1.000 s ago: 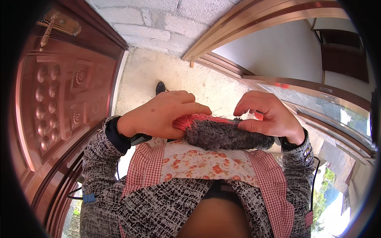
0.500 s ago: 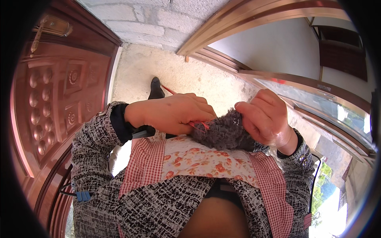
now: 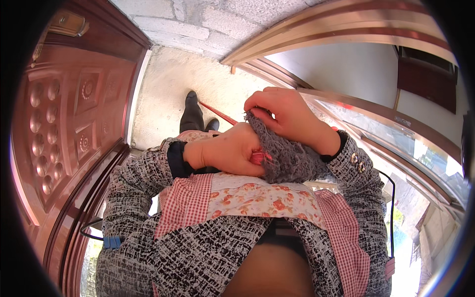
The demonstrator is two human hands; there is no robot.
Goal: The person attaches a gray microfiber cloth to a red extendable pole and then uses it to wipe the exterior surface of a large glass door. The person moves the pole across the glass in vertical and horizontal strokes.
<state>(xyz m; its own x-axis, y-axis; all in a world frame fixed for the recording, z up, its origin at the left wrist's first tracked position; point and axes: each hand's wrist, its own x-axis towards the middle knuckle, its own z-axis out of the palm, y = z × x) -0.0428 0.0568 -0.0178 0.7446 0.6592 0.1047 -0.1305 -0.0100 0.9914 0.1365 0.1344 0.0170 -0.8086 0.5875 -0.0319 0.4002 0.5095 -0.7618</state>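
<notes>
My left hand (image 3: 230, 148) is closed in a fist around a bundle of red strings (image 3: 258, 157), whose frayed ends poke out beside the thumb. Pinched at its upper edge by my right hand (image 3: 292, 116), a dark grey shaggy cloth (image 3: 294, 161) hangs against the left fist and the red ends. The cloth's lower part lies in front of my floral apron (image 3: 262, 200). A thin red length (image 3: 217, 113) runs from behind the left hand toward my shoe; whether it joins the strings is hidden.
On the left stands a reddish-brown panelled door (image 3: 74, 128) with a gold handle. A pale block wall (image 3: 198, 22) rises ahead. Along the right runs a brown-framed glass window (image 3: 391, 128). My dark shoes (image 3: 192, 101) rest on the concrete floor (image 3: 170, 74).
My right hand has moved left and up, drawing the grey cloth's edge against the left fist. The left hand has shifted slightly right. A second shoe now shows.
</notes>
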